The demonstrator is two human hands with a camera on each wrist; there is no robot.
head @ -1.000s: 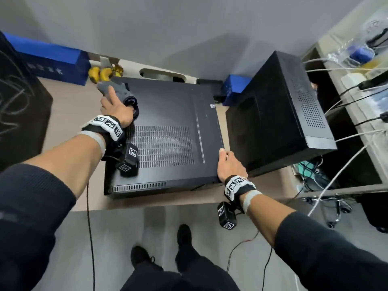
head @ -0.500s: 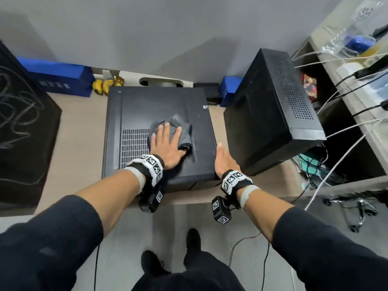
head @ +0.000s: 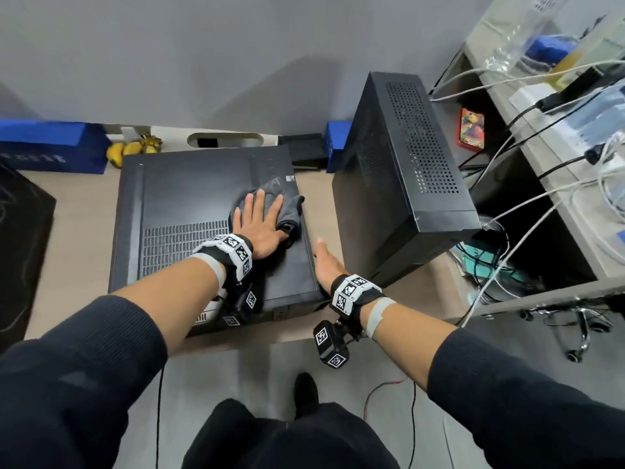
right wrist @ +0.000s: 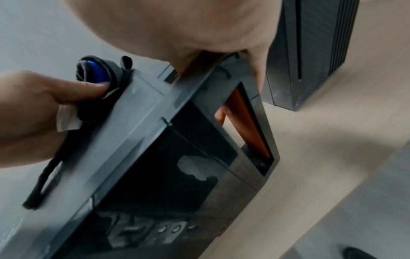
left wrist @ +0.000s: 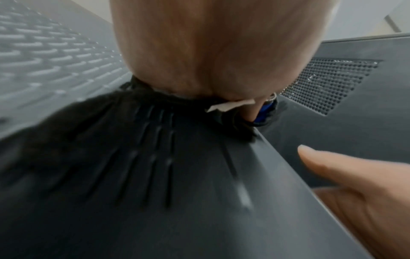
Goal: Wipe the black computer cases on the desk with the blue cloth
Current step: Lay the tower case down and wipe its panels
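A black computer case (head: 189, 211) lies flat on the desk. My left hand (head: 258, 221) presses flat on the grey-blue cloth (head: 294, 211) near the case's far right corner, fingers straight. In the right wrist view the cloth (right wrist: 97, 73) is bunched under the left hand's thumb (right wrist: 84, 89), showing a blue fold. My right hand (head: 326, 265) stands against the flat case's right edge, thumb up and fingers hidden down the side. A second black case (head: 399, 184) stands upright just right of that hand. The left wrist view shows the case top (left wrist: 155, 192) and the right hand (left wrist: 355, 184).
A third black case (head: 20, 238) sits at the desk's left end. Blue boxes (head: 50, 147), bananas (head: 132, 150) and a small black box (head: 304, 150) line the wall. A shelf (head: 541, 184) with several cables stands at right. The desk's front edge (head: 257, 341) is below the case.
My left hand swept the cloth from the case's far left corner across to its right side and now lies flat on it. The right hand stayed at the right edge.
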